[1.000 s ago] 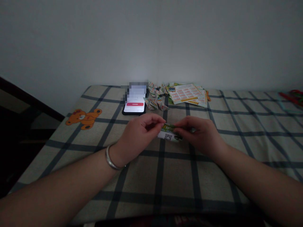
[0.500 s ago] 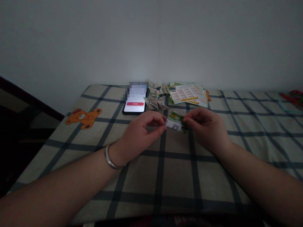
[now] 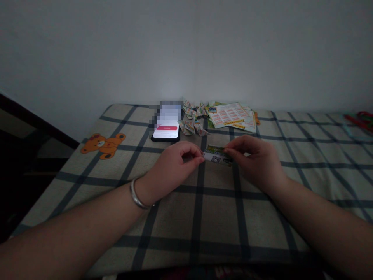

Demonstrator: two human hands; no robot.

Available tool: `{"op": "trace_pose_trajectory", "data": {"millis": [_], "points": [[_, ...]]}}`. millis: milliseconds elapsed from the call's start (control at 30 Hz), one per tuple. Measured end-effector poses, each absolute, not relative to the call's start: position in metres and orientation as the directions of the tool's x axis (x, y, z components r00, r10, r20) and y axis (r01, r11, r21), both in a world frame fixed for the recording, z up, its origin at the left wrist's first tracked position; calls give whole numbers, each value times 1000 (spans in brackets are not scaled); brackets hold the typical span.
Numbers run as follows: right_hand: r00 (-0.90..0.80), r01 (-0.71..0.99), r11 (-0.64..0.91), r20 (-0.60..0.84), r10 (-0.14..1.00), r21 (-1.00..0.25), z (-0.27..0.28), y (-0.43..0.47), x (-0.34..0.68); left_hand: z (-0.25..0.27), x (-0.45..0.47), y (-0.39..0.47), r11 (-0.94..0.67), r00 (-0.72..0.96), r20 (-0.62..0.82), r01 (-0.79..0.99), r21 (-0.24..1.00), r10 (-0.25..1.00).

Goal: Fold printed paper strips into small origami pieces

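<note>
Between my two hands is a small piece of printed paper (image 3: 215, 155), green along its far part and white with a square code nearer me. My left hand (image 3: 177, 161) pinches its left edge between thumb and forefinger; a silver bangle circles that wrist. The right edge is pinched by my right hand (image 3: 256, 159) in the same way. Several folded paper pieces (image 3: 189, 126) lie just beyond, and right of them rests a pile of printed sheets (image 3: 231, 116).
A phone (image 3: 166, 134) with a lit screen lies beyond my left hand, beside the folded pieces. An orange bear picture (image 3: 103, 146) is on the checked tablecloth (image 3: 175, 229) at left. Something red (image 3: 364, 118) sits at the far right. A wall (image 3: 186, 50) stands behind the table.
The paper between my hands has tilted flatter and its far edge has dropped slightly. Both hands keep their pinch and have barely shifted.
</note>
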State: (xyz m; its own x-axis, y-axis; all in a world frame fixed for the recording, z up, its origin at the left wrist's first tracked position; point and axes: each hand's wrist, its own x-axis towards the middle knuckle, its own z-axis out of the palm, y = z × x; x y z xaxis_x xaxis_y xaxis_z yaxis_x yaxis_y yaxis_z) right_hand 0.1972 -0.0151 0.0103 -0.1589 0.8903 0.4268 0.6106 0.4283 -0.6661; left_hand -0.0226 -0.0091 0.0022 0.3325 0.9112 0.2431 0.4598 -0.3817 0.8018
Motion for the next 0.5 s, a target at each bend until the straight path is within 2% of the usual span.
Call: {"op": "trace_pose_trajectory", "data": {"millis": [233, 400, 500], "points": [[-191, 575, 366, 315, 930, -732, 6, -9, 201, 1, -23, -8, -338, 345, 187, 455, 824, 920], [-309, 556, 310, 155, 938, -771, -2, -7, 202, -3, -21, -8, -319, 322, 194, 399, 860, 927], [-336, 551, 307, 130, 933, -776, -5, -6, 202, -4, -21, -8, -342, 342, 200, 429, 836, 918]]}}
